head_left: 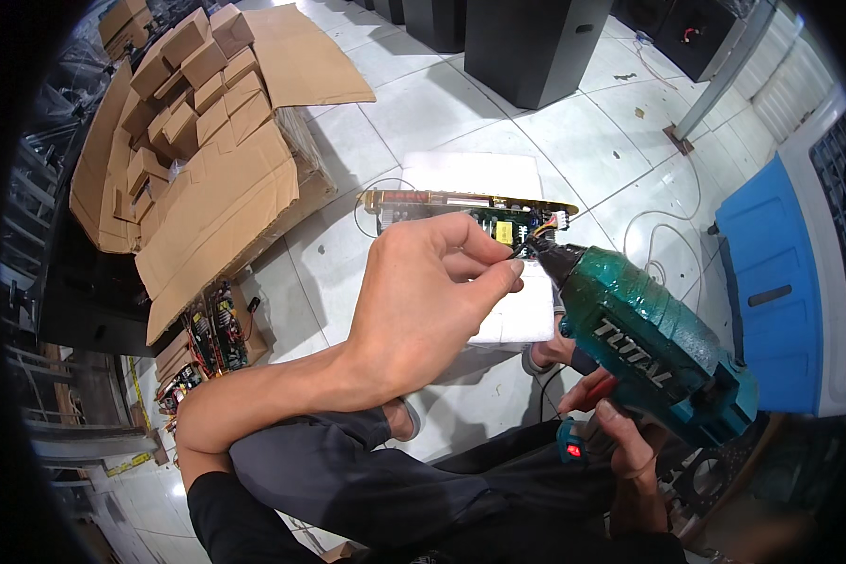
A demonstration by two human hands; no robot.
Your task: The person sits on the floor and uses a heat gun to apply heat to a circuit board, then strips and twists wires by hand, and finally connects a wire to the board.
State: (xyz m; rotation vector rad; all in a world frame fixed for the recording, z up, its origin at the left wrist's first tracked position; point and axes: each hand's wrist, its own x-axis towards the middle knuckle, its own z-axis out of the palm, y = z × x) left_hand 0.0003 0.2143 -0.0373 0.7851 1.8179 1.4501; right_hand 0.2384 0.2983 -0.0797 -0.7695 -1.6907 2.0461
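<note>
An open cardboard box (221,240) stood at left. The left hand's (423,291) grip looked narrow, its hold unclear, by a circuit board (470,201) on white foam (475,171); the right hand's (625,434) grip held a green glue gun (658,329).

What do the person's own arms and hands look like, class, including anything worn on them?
The left hand and right hand are bare, with no glove, ring or watch visible. A plain black short sleeve ends above the left elbow; the right sleeve is hard to make out.
</note>
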